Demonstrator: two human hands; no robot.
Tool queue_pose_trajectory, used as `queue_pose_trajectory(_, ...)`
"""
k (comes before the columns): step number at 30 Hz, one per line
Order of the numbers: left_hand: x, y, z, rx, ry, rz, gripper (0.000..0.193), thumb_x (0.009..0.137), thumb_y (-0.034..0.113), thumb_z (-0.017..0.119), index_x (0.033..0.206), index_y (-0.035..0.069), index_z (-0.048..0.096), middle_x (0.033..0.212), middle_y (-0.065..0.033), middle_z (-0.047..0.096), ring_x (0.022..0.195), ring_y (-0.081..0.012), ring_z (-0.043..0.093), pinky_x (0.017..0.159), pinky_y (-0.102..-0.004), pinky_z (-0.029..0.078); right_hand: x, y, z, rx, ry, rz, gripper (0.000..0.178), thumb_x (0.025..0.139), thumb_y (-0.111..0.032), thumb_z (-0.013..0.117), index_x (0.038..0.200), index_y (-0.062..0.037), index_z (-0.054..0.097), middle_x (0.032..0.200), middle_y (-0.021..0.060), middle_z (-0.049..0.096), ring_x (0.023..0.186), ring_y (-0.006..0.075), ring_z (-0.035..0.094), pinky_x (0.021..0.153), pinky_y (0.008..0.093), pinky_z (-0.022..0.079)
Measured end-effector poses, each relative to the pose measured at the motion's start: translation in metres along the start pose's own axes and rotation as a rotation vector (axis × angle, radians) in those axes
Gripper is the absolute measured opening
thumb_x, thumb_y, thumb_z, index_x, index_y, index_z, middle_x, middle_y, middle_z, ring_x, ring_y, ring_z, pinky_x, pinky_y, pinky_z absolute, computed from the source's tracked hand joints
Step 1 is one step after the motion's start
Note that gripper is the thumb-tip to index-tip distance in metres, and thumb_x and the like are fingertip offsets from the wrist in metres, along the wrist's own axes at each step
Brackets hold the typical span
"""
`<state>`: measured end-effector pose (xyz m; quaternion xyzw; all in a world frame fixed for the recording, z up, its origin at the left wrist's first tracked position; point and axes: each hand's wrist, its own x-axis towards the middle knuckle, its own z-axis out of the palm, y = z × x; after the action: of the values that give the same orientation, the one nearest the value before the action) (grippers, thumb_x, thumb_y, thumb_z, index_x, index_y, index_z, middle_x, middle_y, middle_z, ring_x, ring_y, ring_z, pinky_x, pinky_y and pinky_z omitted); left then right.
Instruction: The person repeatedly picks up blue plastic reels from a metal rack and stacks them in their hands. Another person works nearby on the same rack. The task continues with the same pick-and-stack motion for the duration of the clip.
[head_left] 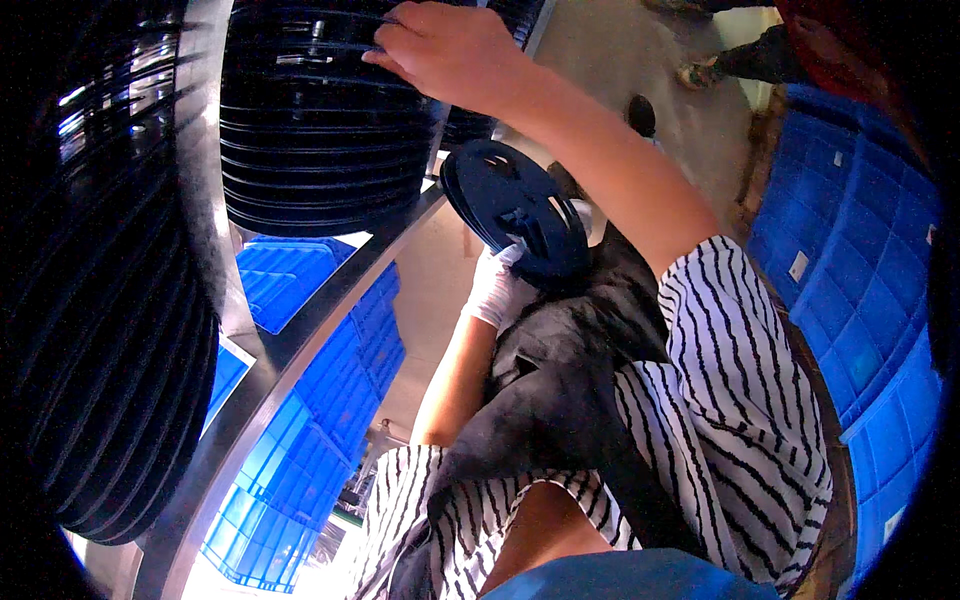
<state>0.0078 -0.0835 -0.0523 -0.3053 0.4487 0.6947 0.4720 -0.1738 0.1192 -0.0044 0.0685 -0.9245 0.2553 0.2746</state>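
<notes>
Black slotted discs (490,200) sit in the left hand (492,288), out in front of the body and just right of a metal rack (262,385). They are round, flat and matt, with a thin rim; a second edge shows along the left side, so more than one seems to be held together, though the count cannot be told. Several cut-outs pierce the upper face, some letting pale light through. The set is tilted, its face turned up toward the head.

The left hand wears a whitish glove, its fingers closed on the near edge of the discs. The bare right hand (445,50) reaches across to the far left, beside a far stack of black discs (320,150); its fingers are loosely curled, and whether they touch or grip a disc cannot be told. Those stacked rims are glossy and closely ridged, like the larger-looking near stack (110,350) at the left.

Blue plastic crates (345,400) show below and beyond the rack, with more blue crates (840,250) along the right. At the far right a co-worker's leg (765,55) is visible.
</notes>
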Motion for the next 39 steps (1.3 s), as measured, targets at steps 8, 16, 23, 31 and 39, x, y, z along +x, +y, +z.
queue_pose_trajectory(8,0.028,-0.031,-0.046,0.102,0.1,0.072,0.028,0.079,0.011,0.068,0.105,0.009,0.056,0.1,-0.0015,0.058,0.091,-0.0183,0.055,0.085,-0.0333,0.043,0.032,-0.002,0.079,-0.155,0.255,0.019,0.025,0.088,-0.033,0.056,0.1,-0.0126,0.065,0.102,0.0101,0.063,0.092,0.0253,0.063,0.071,0.0384,0.056)
queue_pose_trajectory(16,0.013,-0.014,-0.021,0.037,0.11,0.038,0.02,0.08,0.013,0.067,0.098,0.011,0.057,0.093,0.0006,0.057,0.089,-0.016,0.053,0.083,-0.0325,0.043,0.021,0.006,0.046,-0.066,0.425,-0.127,0.037,0.08,-0.025,0.066,0.114,-0.0141,0.056,0.132,0.012,0.046,0.103,0.0241,0.053,0.085,0.0393,0.042)
queue_pose_trajectory(23,0.027,-0.03,-0.054,0.097,0.088,0.077,0.03,0.079,0.006,0.063,0.107,0.011,0.055,0.108,-0.0029,0.058,0.102,-0.0221,0.055,0.094,-0.0412,0.044,-0.039,-0.026,0.043,0.288,0.227,-0.146,0.032,0.084,-0.014,0.064,0.117,-0.0146,0.063,0.105,0.0114,0.064,0.091,0.0289,0.062,0.082,0.0361,0.051)
queue_pose_trajectory(31,0.006,-0.016,-0.03,0.007,0.014,0.067,0.024,0.083,0.006,0.06,0.106,0.008,0.055,0.103,-0.0011,0.058,0.099,-0.0187,0.055,0.094,-0.0363,0.044,-0.015,-0.012,0.151,1.013,-0.483,0.683,0.05,0.091,-0.031,0.055,0.137,-0.0138,0.042,0.135,0.0195,0.048,0.122,0.0398,0.047,0.101,0.0434,0.039)
queue_pose_trajectory(39,0.016,-0.023,-0.035,0.033,0.104,0.051,0.03,0.081,0.011,0.065,0.109,0.008,0.054,0.1,0.0002,0.057,0.097,-0.0172,0.054,0.092,-0.0319,0.042,0.039,0.022,0.244,0.652,-0.564,0.438,0.064,0.093,-0.033,0.049,0.149,-0.0227,0.019,0.146,0.0225,0.033,0.133,0.0403,0.033,0.111,0.0442,0.028)
